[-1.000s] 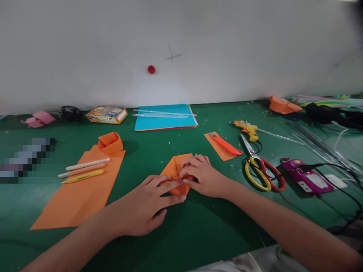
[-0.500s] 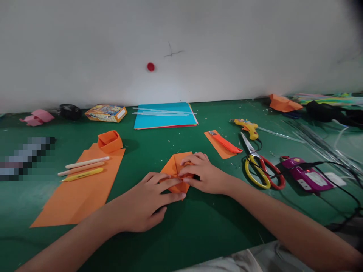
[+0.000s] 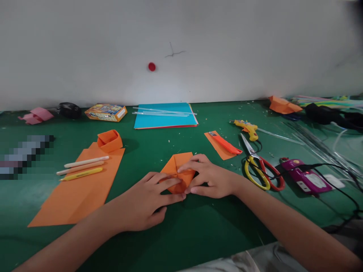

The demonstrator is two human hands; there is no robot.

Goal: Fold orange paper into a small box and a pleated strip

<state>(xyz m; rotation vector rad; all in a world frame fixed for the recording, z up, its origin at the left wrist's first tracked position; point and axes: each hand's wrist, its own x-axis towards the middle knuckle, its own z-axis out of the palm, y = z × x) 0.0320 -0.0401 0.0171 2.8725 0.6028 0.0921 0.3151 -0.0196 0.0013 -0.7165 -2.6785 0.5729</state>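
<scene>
A folded piece of orange paper [image 3: 185, 183] lies on the green table in front of me, with crease lines meeting near its middle. My left hand [image 3: 147, 204] rests on its left and lower part, fingers spread, fingertips pressing the sheet down. From the other side my right hand [image 3: 211, 176] bends over the right edge. Some of its fingertips touch the upper face, while others close on the lower right corner, close to my left fingertip. My fingers cover part of the folds.
On the left, orange sheets [image 3: 82, 192] carry several slim sticks or pens [image 3: 82, 173] and a folded orange paper piece [image 3: 110, 141]. Blue paper [image 3: 161, 121] lies behind. To the right are a utility knife [image 3: 225, 143], scissors [image 3: 256, 162], a yellow glue gun [image 3: 246, 127] and a purple corded power box [image 3: 306, 177].
My right fingers have shifted down from the paper's middle toward its lower right corner. The left hand stays nearly in place.
</scene>
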